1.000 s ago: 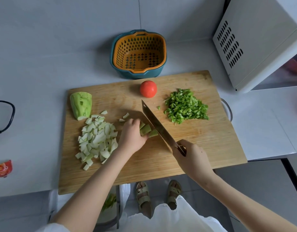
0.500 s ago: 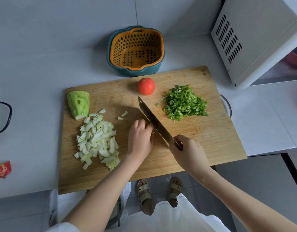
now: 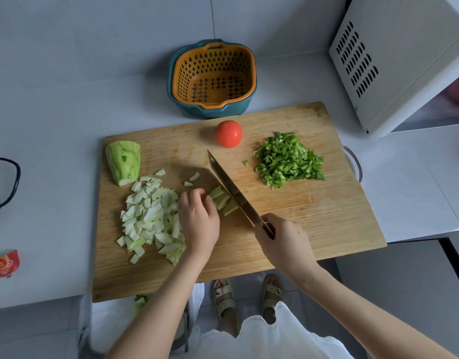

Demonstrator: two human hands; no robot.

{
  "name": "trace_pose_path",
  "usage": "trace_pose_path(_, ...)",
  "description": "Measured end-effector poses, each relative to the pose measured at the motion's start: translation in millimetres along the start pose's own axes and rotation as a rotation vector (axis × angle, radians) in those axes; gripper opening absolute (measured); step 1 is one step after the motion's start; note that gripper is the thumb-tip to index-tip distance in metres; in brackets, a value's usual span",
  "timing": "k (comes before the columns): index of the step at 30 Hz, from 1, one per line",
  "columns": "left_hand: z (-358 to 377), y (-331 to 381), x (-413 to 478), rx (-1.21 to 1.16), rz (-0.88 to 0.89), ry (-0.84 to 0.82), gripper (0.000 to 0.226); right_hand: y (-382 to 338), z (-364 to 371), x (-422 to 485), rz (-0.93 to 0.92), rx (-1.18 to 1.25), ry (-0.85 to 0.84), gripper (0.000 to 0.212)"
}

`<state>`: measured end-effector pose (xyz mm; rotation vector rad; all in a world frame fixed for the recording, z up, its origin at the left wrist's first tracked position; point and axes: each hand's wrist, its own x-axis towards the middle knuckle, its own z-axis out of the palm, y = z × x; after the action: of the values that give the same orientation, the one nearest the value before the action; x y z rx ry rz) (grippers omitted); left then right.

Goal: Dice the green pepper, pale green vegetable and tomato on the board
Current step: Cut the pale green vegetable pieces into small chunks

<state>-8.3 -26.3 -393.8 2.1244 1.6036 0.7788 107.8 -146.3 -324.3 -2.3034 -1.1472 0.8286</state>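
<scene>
our left hand (image 3: pixel 198 218) curls on the pale strips (image 3: pixel 223 200) so they can't roll; right hand (image 3: pixel 284 240) clenches the knife (image 3: pixel 232 193), tomato (image 3: pixel 228 133) parked whole at twelve o'clock.

No legible text anywhere; red packet (image 3: pixel 4 263) on counter bears print, too blurred to read.

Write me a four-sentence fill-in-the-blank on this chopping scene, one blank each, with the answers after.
1. The knife is held in the person's ____ hand.
2. The only vegetable on the cutting board not yet cut at all is the ____.
3. The diced green pepper lies on the ____ side of the knife's blade.
4. The basket behind the board is orange inside a ____ outer bowl.

Answers: right; tomato; right; blue
</scene>
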Motion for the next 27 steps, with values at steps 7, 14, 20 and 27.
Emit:
trace_pose_path(7, 23.0, -4.8, 6.4, 0.088, 0.025, 0.025, 0.012, -7.0, 3.5, 3.0, -0.021, -0.068, -0.023, 0.025)
trace_pose_path(14, 31.6, 1.4, 9.6, 0.037, 0.035, 0.164, 0.019, -12.6, -10.1, 17.4, -0.027, -0.139, -0.166, 0.032)
trace_pose_path(20, 43.4, 3.0, 8.3, 0.035, 0.027, 0.137, 0.024, -21.7, -12.8, 7.4, -0.062, -0.237, -0.024, 0.04)
trace_pose_path(27, 43.2, 3.3, 7.7, 0.153, 0.009, 0.035, 0.007, -29.3, -9.5, 3.5, -0.045, -0.313, -0.079, 0.037)
